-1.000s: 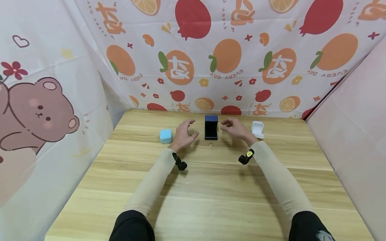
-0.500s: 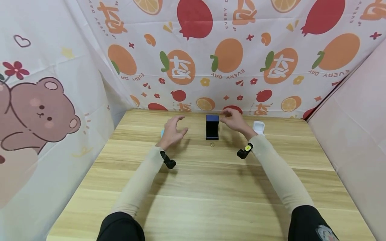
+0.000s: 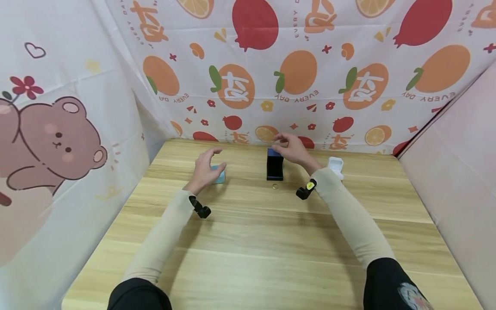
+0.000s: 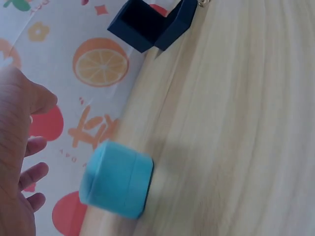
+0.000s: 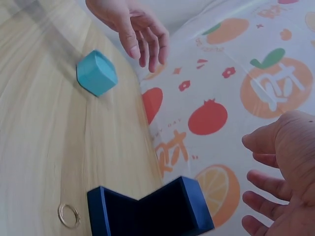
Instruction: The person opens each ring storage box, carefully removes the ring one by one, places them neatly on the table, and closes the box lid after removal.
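A dark blue ring box [image 3: 275, 167] stands with its lid raised near the back of the table. In front of it lies a small gold ring [image 3: 275, 186], larger in the right wrist view as a gold ring [image 5: 69, 216]. My right hand [image 3: 292, 150] hovers at the box's lid, fingers loosely bent and holding nothing. To the left, my left hand [image 3: 204, 171] is over a light blue box [image 3: 219, 175], partly hiding it. The left wrist view shows this light blue box [image 4: 118, 179] closed on the table, with the left hand [image 4: 22, 162] apart from it, fingers spread.
A small white open box [image 3: 335, 166] stands at the right, partly behind the right forearm. Behind the wooden table [image 3: 248, 241] hangs a fruit-patterned cloth [image 3: 263, 103]. A bear-printed cloth [image 3: 58, 142] covers the left side.
My left hand has moved left from beside the dark blue box to over the light blue box. My right hand has risen and shifted left to the dark blue box's lid.
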{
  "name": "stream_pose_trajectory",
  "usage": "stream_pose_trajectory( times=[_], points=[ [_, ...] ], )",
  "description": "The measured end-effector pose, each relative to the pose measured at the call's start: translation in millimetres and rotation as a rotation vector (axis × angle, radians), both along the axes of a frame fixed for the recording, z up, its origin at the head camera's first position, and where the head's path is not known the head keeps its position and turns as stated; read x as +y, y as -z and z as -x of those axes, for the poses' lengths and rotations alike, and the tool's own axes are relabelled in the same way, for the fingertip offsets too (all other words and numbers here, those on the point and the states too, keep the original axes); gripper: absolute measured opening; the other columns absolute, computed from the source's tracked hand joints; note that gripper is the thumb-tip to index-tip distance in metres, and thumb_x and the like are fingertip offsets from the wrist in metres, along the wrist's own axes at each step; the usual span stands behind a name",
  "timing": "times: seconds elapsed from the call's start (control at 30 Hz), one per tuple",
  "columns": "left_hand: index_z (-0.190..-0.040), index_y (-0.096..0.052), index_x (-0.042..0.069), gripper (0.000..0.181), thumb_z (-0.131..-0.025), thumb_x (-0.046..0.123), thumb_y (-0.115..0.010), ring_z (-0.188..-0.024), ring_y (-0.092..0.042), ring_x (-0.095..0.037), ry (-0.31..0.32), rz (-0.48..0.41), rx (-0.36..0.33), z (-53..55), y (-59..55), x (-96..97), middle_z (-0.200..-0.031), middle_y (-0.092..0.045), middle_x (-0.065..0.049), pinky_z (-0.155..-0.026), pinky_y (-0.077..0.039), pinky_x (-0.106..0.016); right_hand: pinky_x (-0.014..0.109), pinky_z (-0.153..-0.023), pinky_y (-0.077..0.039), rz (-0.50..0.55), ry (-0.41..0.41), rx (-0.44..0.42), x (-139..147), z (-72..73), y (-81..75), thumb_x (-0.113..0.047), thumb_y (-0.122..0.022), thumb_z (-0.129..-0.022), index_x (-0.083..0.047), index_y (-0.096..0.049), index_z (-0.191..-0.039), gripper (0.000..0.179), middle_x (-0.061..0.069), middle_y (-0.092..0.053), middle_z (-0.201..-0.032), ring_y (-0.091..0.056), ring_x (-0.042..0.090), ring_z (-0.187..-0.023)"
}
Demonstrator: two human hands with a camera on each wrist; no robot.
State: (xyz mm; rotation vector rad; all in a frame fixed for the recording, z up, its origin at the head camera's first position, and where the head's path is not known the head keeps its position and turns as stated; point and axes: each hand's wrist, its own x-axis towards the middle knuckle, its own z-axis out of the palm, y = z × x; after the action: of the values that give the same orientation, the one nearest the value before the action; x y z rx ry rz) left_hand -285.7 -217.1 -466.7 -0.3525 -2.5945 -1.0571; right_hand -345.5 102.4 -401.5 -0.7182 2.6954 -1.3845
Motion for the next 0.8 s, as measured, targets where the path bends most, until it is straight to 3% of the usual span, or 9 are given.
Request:
stream_pose_trajectory(
  times=[0.37,0.57,0.8],
  points=[
    [-0.129,-0.045,0.021,0.048,-0.084,0.031,-0.061,-0.120,-0.040,-0.029,-0.034,0.003,-0.018,-13.1,6.7,-24.1,-0.129,-0.050,-0.006,-0.100,-0.018,-0.054,0.046,-0.098,-0.040,0.031,-0.105,0.031,-30.3,-3.6,4.0,-0.022,-0.060,-0.086,-0.010,-0.057,-0.111,0.028,0.014,-0.055,-0.122,-0.048,0.032,-0.117],
    [-0.129,-0.045,0.016,0.049,-0.085,0.031,-0.060,-0.120,-0.039,-0.034,-0.040,0.001,-0.029,-17.6,8.9,-33.0,-0.130,-0.049,-0.011,-0.099,-0.020,-0.054,0.042,-0.097,-0.042,0.002,-0.103,0.028,-40.6,-6.8,6.0,-0.026,-0.062,-0.085,-0.016,-0.058,-0.111,0.028,0.002,-0.057,-0.119,-0.048,0.026,-0.118],
    [-0.128,-0.046,0.015,0.048,-0.084,0.029,-0.061,-0.120,-0.039,-0.031,-0.066,0.005,-0.052,-26.1,12.0,-40.3,-0.129,-0.049,-0.009,-0.097,-0.028,-0.049,0.044,-0.096,-0.040,-0.001,-0.119,0.009,-51.7,-11.0,9.2,-0.027,-0.060,-0.085,-0.018,-0.057,-0.113,0.029,0.000,-0.056,-0.120,-0.045,0.023,-0.118]
  ],
)
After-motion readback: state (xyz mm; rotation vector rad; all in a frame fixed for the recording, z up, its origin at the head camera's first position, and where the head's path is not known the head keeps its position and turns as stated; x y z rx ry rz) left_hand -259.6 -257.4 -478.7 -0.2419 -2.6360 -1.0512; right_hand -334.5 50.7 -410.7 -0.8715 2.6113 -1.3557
